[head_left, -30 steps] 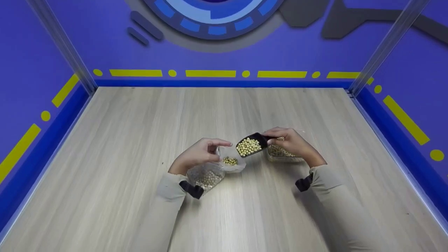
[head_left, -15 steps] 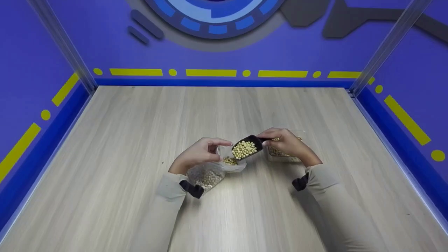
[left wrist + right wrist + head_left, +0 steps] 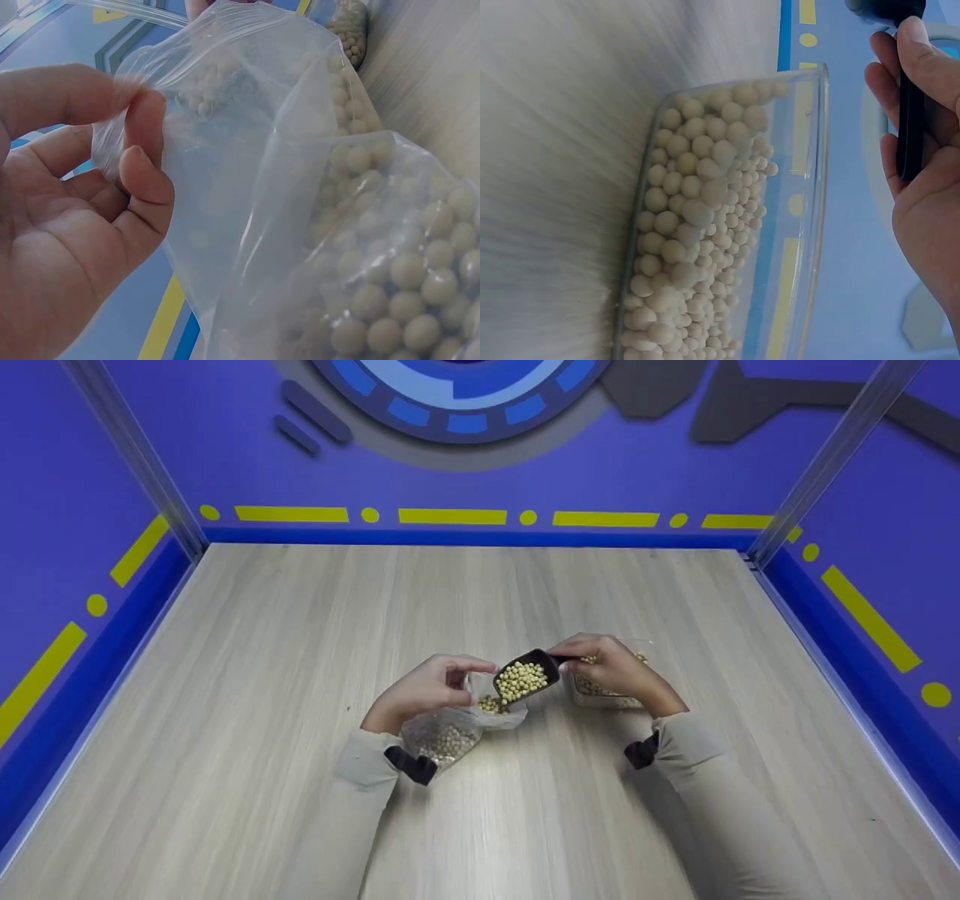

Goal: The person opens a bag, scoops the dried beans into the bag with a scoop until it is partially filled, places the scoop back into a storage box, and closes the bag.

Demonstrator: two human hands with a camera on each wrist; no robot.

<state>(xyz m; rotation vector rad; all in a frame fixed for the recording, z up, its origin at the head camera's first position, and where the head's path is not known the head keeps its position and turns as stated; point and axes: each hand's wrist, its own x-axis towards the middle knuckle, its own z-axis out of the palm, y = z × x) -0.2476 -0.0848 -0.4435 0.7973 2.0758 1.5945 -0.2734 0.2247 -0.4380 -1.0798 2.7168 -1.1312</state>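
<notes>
A clear zip bag (image 3: pixel 448 739) partly filled with round, pale yellow beans stands on the table, its mouth held apart by my left hand (image 3: pixel 424 690). In the left wrist view that hand (image 3: pixel 90 187) pinches the bag's rim (image 3: pixel 135 97) between thumb and fingers. My right hand (image 3: pixel 611 666) grips the handle (image 3: pixel 910 112) of a black scoop (image 3: pixel 553 658). Beans (image 3: pixel 523 680) fill the scoop, whose lip sits over the bag's mouth. Beneath the right hand is a clear plastic box (image 3: pixel 816 187) holding many of the same beans (image 3: pixel 697 195).
The wood-grain table (image 3: pixel 360 607) stretches away behind and beside the hands. Blue panels (image 3: pixel 450 487) with yellow marks enclose the back and both sides. Metal posts (image 3: pixel 142 457) stand in the corners.
My right hand has brought the scoop left and slightly down, so its lip now overlaps the bag's mouth. The left hand and the bag have stayed in place.
</notes>
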